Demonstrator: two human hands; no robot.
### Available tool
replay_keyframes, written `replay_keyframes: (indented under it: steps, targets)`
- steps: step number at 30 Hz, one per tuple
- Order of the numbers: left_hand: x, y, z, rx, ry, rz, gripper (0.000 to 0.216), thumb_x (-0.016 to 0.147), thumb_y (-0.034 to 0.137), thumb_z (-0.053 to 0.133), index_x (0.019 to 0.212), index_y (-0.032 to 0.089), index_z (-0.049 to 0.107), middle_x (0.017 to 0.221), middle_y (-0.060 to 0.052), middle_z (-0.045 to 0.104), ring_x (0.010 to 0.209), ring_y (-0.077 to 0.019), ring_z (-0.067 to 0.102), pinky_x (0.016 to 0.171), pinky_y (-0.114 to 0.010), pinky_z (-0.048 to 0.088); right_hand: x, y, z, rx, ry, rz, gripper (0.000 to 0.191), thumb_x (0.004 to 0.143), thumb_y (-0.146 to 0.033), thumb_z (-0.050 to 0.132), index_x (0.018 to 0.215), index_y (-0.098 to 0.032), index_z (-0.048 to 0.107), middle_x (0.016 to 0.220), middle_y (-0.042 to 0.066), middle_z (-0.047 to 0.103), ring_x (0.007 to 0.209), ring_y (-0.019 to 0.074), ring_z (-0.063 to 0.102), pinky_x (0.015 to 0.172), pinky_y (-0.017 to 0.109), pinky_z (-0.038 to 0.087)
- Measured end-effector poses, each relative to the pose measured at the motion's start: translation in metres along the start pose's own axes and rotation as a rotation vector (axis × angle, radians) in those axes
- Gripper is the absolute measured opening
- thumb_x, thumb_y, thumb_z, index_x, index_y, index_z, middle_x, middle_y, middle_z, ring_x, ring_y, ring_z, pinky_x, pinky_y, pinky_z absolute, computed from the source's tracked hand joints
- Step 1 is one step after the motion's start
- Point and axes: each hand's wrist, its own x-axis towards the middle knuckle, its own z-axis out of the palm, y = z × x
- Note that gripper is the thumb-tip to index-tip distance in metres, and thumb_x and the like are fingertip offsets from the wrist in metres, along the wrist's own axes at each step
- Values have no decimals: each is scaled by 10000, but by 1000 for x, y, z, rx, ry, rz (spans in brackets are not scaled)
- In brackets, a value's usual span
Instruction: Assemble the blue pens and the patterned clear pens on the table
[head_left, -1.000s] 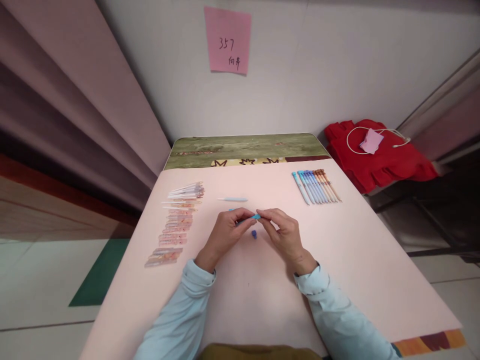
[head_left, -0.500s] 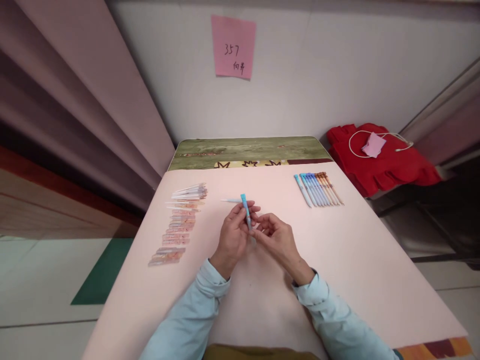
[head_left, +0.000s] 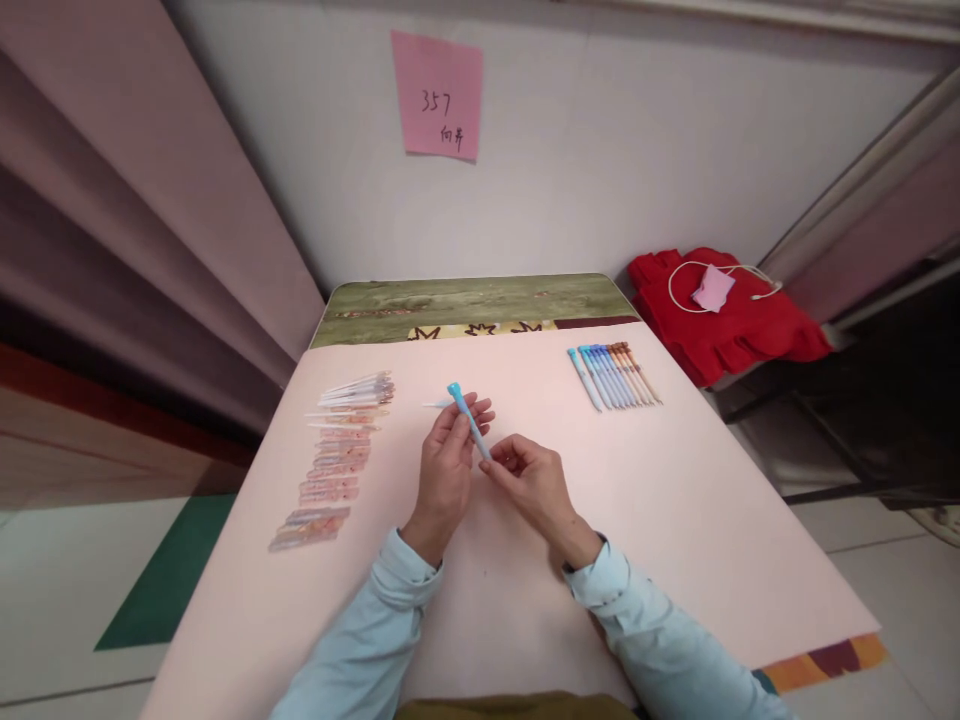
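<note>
My left hand (head_left: pixel 448 457) is closed round a light blue pen (head_left: pixel 466 420) and holds it tilted upright, cap end up. Just to its right, my right hand (head_left: pixel 527 483) pinches the pen's lower end with curled fingers. Both hands hover over the middle of the pink table top (head_left: pixel 675 520). Behind the left hand a thin white refill (head_left: pixel 437 404) lies on the table, partly hidden by the pen.
A row of finished pens (head_left: pixel 613 374), blue to brown, lies at the far right of the table. Several packaged refills and pen parts (head_left: pixel 337 455) lie in a column at the left. A red cloth (head_left: pixel 724 312) with a white cable sits beside the table.
The pen went from lying level between both hands to standing tilted upright in my left hand. The small dark blue cap that lay between the hands is no longer in view.
</note>
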Motion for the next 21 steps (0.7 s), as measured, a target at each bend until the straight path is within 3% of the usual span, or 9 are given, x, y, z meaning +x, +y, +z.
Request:
replay_keyframes:
  steps: [2, 5, 9, 14, 21]
  targets:
    - [2, 1, -4, 154, 10, 76, 329, 880, 386, 592, 1130, 177, 640, 1123, -114, 687, 975, -196, 644, 893, -366, 480, 7, 3, -11, -26, 86, -1, 181, 760, -365, 693, 756, -186, 665, 625, -22, 625, 553, 117, 547, 545, 214, 441]
    - [7, -1, -15, 339, 61, 172, 304, 896, 394, 565, 1089, 175, 649, 1004, -89, 708, 769, -145, 638, 727, -296, 500, 24, 12, -38, -96, 275, -5, 224, 753, -404, 690, 773, -181, 691, 621, -19, 621, 561, 123, 543, 561, 222, 436]
    - [14, -8, -28, 435, 128, 195, 259, 885, 388, 565, 978, 167, 664, 839, -51, 694, 599, -104, 560, 552, -230, 439, 46, 33, -79, -290, 466, -3, 240, 742, -419, 677, 746, -180, 702, 633, -4, 646, 587, 140, 565, 591, 237, 424]
    - [17, -13, -32, 449, 133, 178, 256, 871, 381, 573, 973, 168, 671, 807, -44, 681, 580, -103, 532, 528, -220, 424, 62, 54, -107, -535, 495, 37, 212, 783, -388, 624, 751, -195, 705, 689, 19, 693, 632, 163, 592, 627, 255, 407]
    - [16, -10, -32, 434, 130, 151, 251, 859, 380, 584, 964, 171, 676, 779, -32, 667, 562, -99, 511, 543, -229, 440, 72, 57, -110, -900, 439, 141, 164, 818, -306, 589, 815, -209, 720, 801, 36, 714, 715, 165, 601, 636, 257, 353]
